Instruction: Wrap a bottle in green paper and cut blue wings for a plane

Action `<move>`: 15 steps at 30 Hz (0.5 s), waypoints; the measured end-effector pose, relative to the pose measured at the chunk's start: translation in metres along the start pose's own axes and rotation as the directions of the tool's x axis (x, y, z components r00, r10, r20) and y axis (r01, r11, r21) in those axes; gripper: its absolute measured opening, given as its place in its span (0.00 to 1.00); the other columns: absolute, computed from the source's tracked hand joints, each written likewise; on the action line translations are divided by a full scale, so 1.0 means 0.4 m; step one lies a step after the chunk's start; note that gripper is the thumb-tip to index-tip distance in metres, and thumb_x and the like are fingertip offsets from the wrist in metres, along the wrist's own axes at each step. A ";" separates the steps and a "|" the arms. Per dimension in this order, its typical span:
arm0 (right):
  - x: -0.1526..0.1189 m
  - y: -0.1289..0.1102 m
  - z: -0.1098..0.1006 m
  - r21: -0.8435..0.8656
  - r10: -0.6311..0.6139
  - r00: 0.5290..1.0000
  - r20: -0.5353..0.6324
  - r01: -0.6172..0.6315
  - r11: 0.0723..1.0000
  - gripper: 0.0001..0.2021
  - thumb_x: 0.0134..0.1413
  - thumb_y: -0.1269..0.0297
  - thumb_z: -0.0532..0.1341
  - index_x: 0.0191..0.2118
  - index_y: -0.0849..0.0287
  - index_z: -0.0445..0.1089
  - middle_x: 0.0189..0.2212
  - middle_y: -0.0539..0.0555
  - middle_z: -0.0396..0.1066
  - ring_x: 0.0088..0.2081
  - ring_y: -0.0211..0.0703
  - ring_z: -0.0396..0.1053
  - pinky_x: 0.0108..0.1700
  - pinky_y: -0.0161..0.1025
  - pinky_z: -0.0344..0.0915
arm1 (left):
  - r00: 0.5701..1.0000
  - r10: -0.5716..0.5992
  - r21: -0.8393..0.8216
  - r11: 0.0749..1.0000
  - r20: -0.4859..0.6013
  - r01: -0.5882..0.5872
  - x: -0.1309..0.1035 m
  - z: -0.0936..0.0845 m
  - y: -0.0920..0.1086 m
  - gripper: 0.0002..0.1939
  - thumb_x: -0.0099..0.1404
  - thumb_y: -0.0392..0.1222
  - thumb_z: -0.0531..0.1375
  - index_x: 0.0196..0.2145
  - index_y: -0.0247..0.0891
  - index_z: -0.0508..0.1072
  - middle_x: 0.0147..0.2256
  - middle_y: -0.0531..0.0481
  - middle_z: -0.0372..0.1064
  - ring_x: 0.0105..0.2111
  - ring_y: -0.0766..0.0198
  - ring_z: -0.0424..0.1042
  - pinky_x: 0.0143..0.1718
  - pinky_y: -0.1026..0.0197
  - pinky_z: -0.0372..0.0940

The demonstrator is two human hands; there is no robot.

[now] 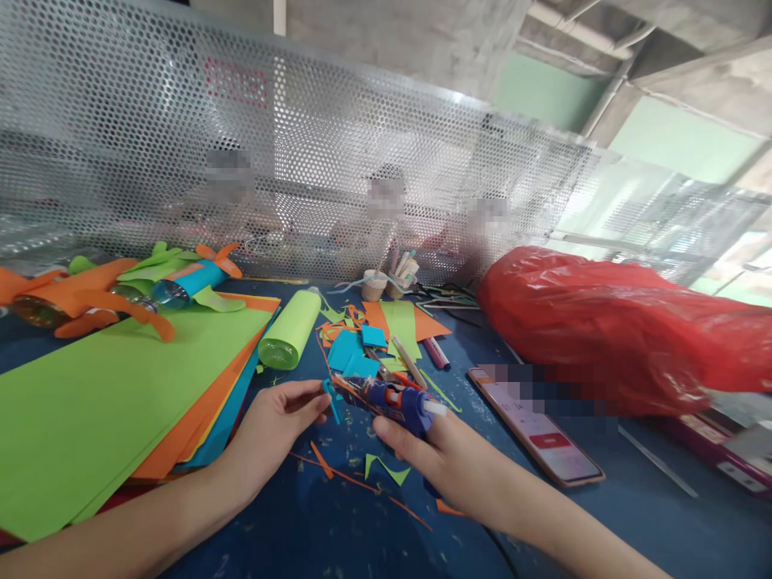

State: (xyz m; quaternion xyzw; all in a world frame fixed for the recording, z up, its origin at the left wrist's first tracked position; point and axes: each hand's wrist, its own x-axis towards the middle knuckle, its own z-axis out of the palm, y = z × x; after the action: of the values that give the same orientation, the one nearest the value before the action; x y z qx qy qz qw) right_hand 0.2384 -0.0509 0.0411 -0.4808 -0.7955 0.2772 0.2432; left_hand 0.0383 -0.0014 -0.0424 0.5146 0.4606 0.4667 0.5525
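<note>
My right hand (431,450) is wrapped round a blue glue gun (401,402), with a white glue stick poking out of its back end. The gun's nozzle points left, close to a small piece of blue paper (333,402). That piece is pinched between the thumb and fingers of my left hand (295,406). Just beyond, a bottle wrapped in green paper (291,330) lies on its side. Blue paper pieces (346,351) and scissors, partly covered, lie behind the gun. Whether the nozzle touches the paper I cannot tell.
Large coloured sheets (133,394) are stacked at left, with paper-wrapped bottles (190,281) behind them. A phone (536,430) and a red plastic bag (603,322) lie at right. Small cups (374,285) with markers stand against the perforated metal screen (338,161); people sit behind it.
</note>
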 end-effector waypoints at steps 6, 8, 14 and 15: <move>-0.007 -0.010 -0.007 0.026 0.017 0.999 0.032 -0.017 1.000 0.20 0.64 0.52 0.54 0.58 0.52 0.66 0.52 0.52 0.72 0.52 0.48 0.69 0.55 0.41 0.63 | 0.999 0.020 0.002 1.000 -0.030 -0.020 0.002 0.001 0.005 0.12 0.51 0.46 0.66 0.34 0.39 0.81 0.30 0.50 0.79 0.28 0.60 0.74 0.35 0.60 0.68; -0.008 -0.013 -0.008 0.034 0.019 0.999 0.038 -0.020 0.999 0.20 0.64 0.52 0.55 0.58 0.53 0.66 0.52 0.52 0.72 0.53 0.48 0.69 0.55 0.42 0.63 | 0.999 0.023 0.003 1.000 -0.029 -0.023 0.003 0.001 0.005 0.13 0.52 0.46 0.66 0.34 0.40 0.81 0.30 0.50 0.79 0.29 0.60 0.74 0.35 0.60 0.68; -0.002 -0.008 -0.004 0.026 0.020 1.000 0.019 -0.020 0.999 0.20 0.64 0.52 0.54 0.57 0.53 0.67 0.49 0.51 0.74 0.47 0.48 0.71 0.52 0.41 0.66 | 1.000 0.015 -0.001 1.000 -0.002 -0.015 -0.003 0.001 0.004 0.12 0.53 0.46 0.66 0.36 0.40 0.81 0.31 0.50 0.79 0.29 0.61 0.73 0.35 0.60 0.68; -0.002 -0.007 -0.003 0.021 0.018 1.000 0.014 -0.019 1.000 0.20 0.64 0.51 0.54 0.57 0.53 0.67 0.50 0.51 0.74 0.47 0.48 0.71 0.52 0.41 0.65 | 1.000 0.014 -0.003 1.000 0.003 -0.014 -0.003 0.001 0.004 0.12 0.53 0.46 0.66 0.36 0.40 0.81 0.32 0.50 0.79 0.29 0.61 0.73 0.35 0.60 0.68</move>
State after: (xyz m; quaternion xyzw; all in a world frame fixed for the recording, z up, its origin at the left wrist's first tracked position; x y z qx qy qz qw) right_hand 0.2379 -0.0523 0.0438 -0.4836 -0.7898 0.2910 0.2400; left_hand 0.0384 -0.0027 -0.0408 0.5177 0.4553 0.4705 0.5507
